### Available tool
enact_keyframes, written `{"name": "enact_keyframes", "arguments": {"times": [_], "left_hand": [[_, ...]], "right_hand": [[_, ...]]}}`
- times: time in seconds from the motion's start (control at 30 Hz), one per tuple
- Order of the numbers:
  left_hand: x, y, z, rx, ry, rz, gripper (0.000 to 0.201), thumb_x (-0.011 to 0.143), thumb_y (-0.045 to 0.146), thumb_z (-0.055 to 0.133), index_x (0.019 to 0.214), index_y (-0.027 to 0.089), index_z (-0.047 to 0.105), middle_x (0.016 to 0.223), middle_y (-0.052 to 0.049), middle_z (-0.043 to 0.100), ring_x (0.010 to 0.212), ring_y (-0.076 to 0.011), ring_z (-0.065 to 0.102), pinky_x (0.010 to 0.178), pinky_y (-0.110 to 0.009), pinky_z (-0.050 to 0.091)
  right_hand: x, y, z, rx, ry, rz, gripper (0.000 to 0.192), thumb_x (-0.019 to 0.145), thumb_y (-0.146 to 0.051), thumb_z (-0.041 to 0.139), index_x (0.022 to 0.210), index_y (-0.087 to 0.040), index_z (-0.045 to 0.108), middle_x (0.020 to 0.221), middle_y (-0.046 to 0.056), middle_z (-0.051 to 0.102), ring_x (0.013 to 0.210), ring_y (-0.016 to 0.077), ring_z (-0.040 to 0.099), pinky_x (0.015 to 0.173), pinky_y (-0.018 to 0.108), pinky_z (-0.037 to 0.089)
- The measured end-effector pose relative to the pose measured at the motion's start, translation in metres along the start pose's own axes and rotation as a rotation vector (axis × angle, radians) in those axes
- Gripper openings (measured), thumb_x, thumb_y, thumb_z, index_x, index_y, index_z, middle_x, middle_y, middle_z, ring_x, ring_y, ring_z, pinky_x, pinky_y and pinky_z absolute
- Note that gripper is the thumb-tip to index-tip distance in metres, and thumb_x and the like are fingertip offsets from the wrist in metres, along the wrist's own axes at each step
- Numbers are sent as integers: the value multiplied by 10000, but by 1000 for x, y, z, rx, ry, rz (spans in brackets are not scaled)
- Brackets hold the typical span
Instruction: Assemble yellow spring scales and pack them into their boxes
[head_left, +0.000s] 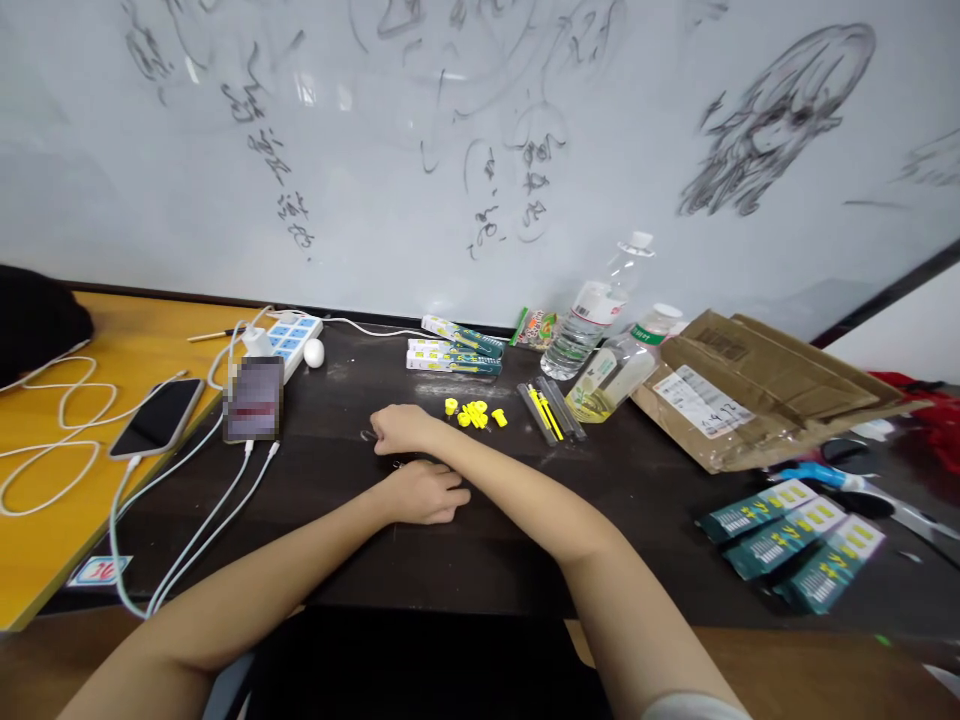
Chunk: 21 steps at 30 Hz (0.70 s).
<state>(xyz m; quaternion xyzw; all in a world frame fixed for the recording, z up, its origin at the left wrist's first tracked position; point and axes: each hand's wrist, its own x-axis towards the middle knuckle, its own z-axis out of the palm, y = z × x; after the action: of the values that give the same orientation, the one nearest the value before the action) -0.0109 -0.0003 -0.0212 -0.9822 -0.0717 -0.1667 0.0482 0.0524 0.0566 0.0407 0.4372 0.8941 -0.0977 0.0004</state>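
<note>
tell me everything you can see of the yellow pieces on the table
The yellow pieces are small, bright and plastic-looking; some have a wide rim and narrower stem. Most lie bunched on the dark table, one apart at either side. Beyond the right forearm, they touch neither the left hand nor the right hand.

Yellow pieces point(474, 413) smooth plastic; tabletop point(637, 540) smooth, faintly glossy; whiteboard point(360, 220) glossy; water bottle point(589, 325) clear, shiny plastic.

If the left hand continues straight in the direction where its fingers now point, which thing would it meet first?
Most likely the person's own right forearm, which lies just beyond the left hand in the picture. Heights are hard to judge from one view, so the hand might pass beneath instead.
</note>
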Motion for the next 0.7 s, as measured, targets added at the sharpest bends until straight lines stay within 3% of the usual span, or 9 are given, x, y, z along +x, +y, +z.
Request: {"name": "enact_keyframes", "arguments": {"times": [0.13, 0.23, 0.33, 0.43, 0.5, 0.57, 0.7], "left_hand": [[-1, 0, -4, 77, -17, -24, 176, 887, 262, 485, 965, 189, 625, 781, -40, 622, 673, -147, 563, 617, -256, 416], [-2, -1, -4, -35, 47, -110, 219, 920, 248, 437, 1019, 194, 624, 818, -42, 641, 742, -141, 594, 654, -234, 427], [0, -7, -7, -430, 164, -347, 253, 938, 310, 411, 1037, 195, 614, 848, -36, 664, 771, -134, 627, 681, -224, 456], [6, -18, -15, -1019, 353, -726, 317, 925, 402, 418, 1071, 152, 546, 687, -5, 626, 520, -95, 585, 516, -201, 459], [12, -24, -21, -1301, 344, -858, 351, 869, 445, 516, 1040, 138, 532, 664, -3, 623, 476, -94, 584, 471, -196, 459], [18, -28, -25, -1425, 305, -943, 367, 821, 444, 594, 1006, 131, 540, 644, -6, 627, 457, -96, 589, 442, -185, 454], [26, -28, -23, -1527, 354, -1072, 346, 793, 424, 642, 966, 136, 559, 618, 9, 620, 416, -80, 569, 414, -172, 449]], "right_hand": [[-36, 34, 3, 403, 293, -2, 53, 696, -200, 538, 697, -189, 486, 633, -38, 539, 567, 96, 486, 524, 207, 357], [-72, 58, 18, 727, 397, 69, 70, 676, -175, 476, 685, -197, 410, 595, -66, 465, 495, 69, 434, 457, 179, 347], [-109, 74, 40, 1018, 387, 223, 76, 677, -209, 451, 726, -213, 393, 579, -76, 490, 406, 70, 444, 332, 161, 315], [-133, 80, 59, 1133, 438, 295, 116, 631, -194, 484, 711, -210, 401, 557, -78, 518, 379, 70, 465, 295, 159, 357], [-141, 81, 67, 1175, 482, 306, 128, 631, -183, 493, 711, -209, 397, 546, -80, 540, 361, 65, 466, 287, 155, 368], [-143, 81, 70, 1204, 502, 295, 140, 649, -177, 498, 729, -212, 387, 543, -84, 559, 344, 61, 461, 279, 149, 367], [-145, 77, 69, 1235, 475, 265, 190, 654, -159, 502, 793, -217, 386, 525, -108, 558, 315, 52, 432, 264, 130, 340]]}}
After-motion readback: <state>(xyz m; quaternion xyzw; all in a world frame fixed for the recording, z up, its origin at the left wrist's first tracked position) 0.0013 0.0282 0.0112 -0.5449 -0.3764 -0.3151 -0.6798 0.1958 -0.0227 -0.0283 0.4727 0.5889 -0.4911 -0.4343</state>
